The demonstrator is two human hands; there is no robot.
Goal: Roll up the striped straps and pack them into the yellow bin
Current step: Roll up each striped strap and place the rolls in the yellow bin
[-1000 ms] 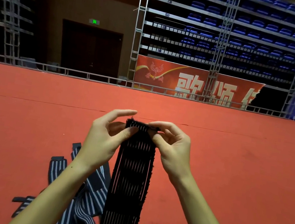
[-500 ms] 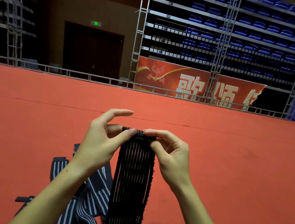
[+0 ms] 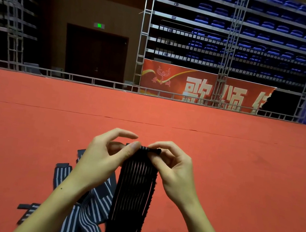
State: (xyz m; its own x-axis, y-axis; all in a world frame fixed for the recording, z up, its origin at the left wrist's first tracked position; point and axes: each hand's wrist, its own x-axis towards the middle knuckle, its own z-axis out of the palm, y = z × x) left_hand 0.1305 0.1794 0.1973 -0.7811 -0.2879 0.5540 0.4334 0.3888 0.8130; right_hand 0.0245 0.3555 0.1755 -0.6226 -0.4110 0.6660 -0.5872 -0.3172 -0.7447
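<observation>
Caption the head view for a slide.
Both hands, left hand and right hand, pinch a dark striped strap's top edge, starting the roll.

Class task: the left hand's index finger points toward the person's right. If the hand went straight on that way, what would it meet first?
Most likely the right hand, whose fingertips pinch the same rolled end of the black strap just beyond the left hand; depth is hard to judge.

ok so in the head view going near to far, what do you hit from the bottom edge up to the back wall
loose striped straps on the carpet → left hand and right hand pinching the black strap's top edge → bare red carpet → metal rail → red banner → blue seats
</observation>
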